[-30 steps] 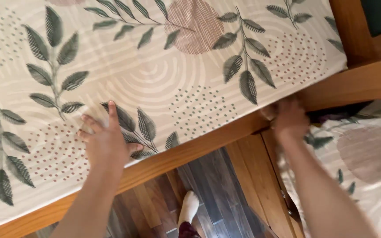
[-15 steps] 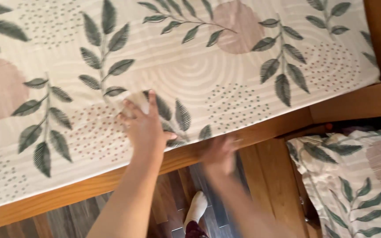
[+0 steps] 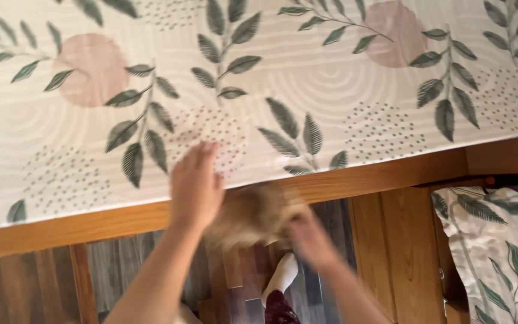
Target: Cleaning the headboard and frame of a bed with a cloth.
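Note:
A mattress covered by a cream sheet point(image 3: 307, 78) printed with grey-green leaves, pink circles and dots fills the upper part of the view. My left hand point(image 3: 196, 186) lies at the sheet's near edge, fingers stretched out onto the fabric, holding nothing. My right hand point(image 3: 308, 231) is lower, in front of the wooden bed rail point(image 3: 391, 174), and is smeared by motion. A tan blur between the two hands hides its fingers, so its grip is unclear.
The wooden bed rail runs along the mattress's near side. Below it is dark plank floor point(image 3: 43, 282) and my foot in a white sock point(image 3: 282, 277). Crumpled bedding point(image 3: 499, 240) of the same leaf print lies at the lower right beside a wooden panel point(image 3: 397, 240).
The view has shifted left along the bed. My left hand slid down from the sheet's surface to its near edge. My right hand swept left from the bed's corner to below the rail.

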